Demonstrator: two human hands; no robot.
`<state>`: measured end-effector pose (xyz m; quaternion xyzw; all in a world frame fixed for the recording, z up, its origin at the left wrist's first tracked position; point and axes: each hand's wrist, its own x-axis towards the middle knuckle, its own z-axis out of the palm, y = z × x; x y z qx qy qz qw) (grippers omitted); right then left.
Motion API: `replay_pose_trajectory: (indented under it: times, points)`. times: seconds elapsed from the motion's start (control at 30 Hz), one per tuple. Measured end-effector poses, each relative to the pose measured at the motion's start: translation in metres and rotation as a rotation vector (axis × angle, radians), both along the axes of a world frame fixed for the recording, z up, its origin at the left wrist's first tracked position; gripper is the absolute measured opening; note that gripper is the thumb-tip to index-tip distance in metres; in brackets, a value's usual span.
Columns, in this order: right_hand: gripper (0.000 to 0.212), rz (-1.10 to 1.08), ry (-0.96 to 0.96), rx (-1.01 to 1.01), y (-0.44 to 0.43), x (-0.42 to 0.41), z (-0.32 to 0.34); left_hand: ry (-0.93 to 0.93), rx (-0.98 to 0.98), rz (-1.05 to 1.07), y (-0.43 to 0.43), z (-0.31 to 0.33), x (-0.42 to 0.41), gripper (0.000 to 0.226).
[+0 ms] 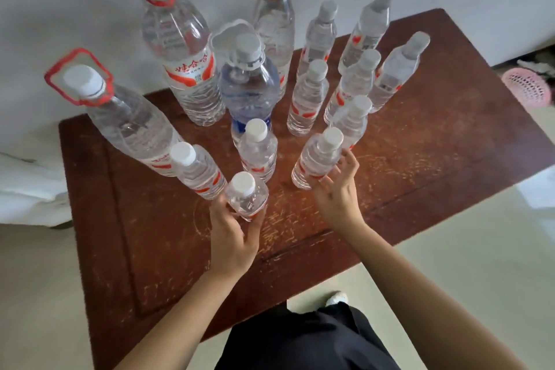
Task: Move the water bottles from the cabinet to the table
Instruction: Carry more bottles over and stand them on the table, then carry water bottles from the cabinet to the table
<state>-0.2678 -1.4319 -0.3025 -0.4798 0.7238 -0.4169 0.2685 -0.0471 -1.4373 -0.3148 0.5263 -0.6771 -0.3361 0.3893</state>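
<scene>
Your left hand [231, 237] grasps the nearest small bottle [247, 197] low on its body, thumb on one side and fingers on the other. Its base is on or just above the wooden table [420, 177]; you cannot tell which. The low grip likely keeps it upright at the front of the group. Your right hand [339, 189] is released, fingers straight and spread against the red-label small bottle [318, 159], probably steadying it. The large red-handled bottles [177, 54] stand at the back, so the near ones stay reachable. Cabinet not in view.

The red characters "娃哈哈" are printed on the label of one large bottle [183, 48]. The smaller print below cannot be read.
</scene>
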Motion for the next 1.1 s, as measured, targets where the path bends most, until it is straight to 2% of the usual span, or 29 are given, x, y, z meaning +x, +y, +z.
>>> replay_pose_trajectory:
  times: [0.13,0.23,0.3,0.43,0.53,0.67,0.77,0.87,1.0,1.07,1.1]
  points:
    - [0.081,0.027,0.075,-0.005,0.007,0.007,0.016,0.042,0.101,-0.007,0.003,-0.001,-0.003,0.074]
    - [0.085,-0.04,0.085,-0.018,0.025,0.01,0.026,0.096,0.35,0.113,0.017,-0.009,-0.014,0.069]
    - [0.081,-0.128,0.119,-0.025,0.053,0.005,0.035,0.045,0.504,0.182,0.036,-0.009,-0.027,0.071]
    - [0.064,-0.283,0.25,-0.073,0.136,-0.029,0.059,0.04,0.517,0.188,0.06,0.0,-0.059,0.074]
    - [0.058,-0.452,0.348,-0.097,0.214,-0.051,0.078,-0.096,0.493,0.09,0.076,0.012,-0.088,0.074]
    - [0.056,-0.73,0.508,-0.033,0.36,-0.061,0.109,-0.165,0.176,-0.356,0.154,0.048,-0.152,0.055]
    - [0.056,-0.896,0.627,0.028,0.464,-0.057,0.13,-0.144,-0.107,-0.657,0.231,0.085,-0.203,0.061]
    - [0.055,-1.134,0.739,0.101,0.589,-0.04,0.152,-0.043,-0.428,-0.965,0.347,0.133,-0.253,0.058]
    - [0.057,-1.386,0.848,0.222,0.726,-0.016,0.177,0.006,-0.814,-1.283,0.491,0.196,-0.296,0.059]
    - [0.057,-1.501,0.883,0.252,0.772,-0.007,0.19,0.024,-0.93,-1.369,0.54,0.218,-0.308,0.06]
    - [0.057,-1.595,0.91,0.266,0.819,0.002,0.201,0.086,-0.987,-1.442,0.594,0.237,-0.315,0.06]
